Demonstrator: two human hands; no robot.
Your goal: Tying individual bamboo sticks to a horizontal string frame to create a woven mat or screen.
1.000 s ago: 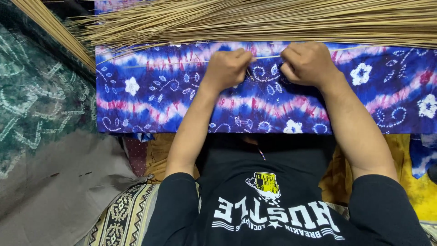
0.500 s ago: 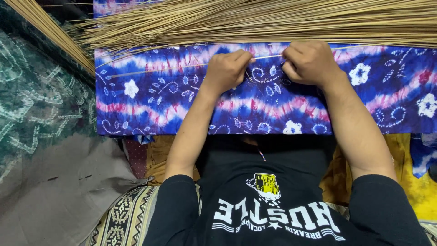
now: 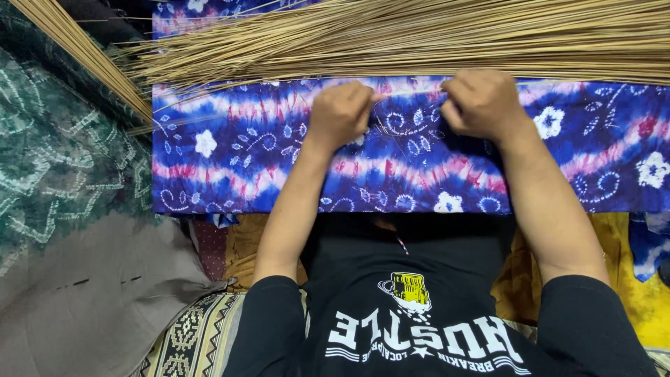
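Head view: left hand point(image 3: 340, 112) and right hand point(image 3: 480, 103) both curled into loose fists on the blue tie-dye cloth point(image 3: 230, 167), knuckles up. Fingers point(image 3: 363, 94) of each hand closed, pinching one thin pale stick point(image 3: 412, 91) that runs straight between them, lying just on the cloth. Bundle of straw-coloured sticks point(image 3: 391, 38) spreads just beyond the fingers. Green patterned fabric point(image 3: 56, 153) well off to the left hand's side
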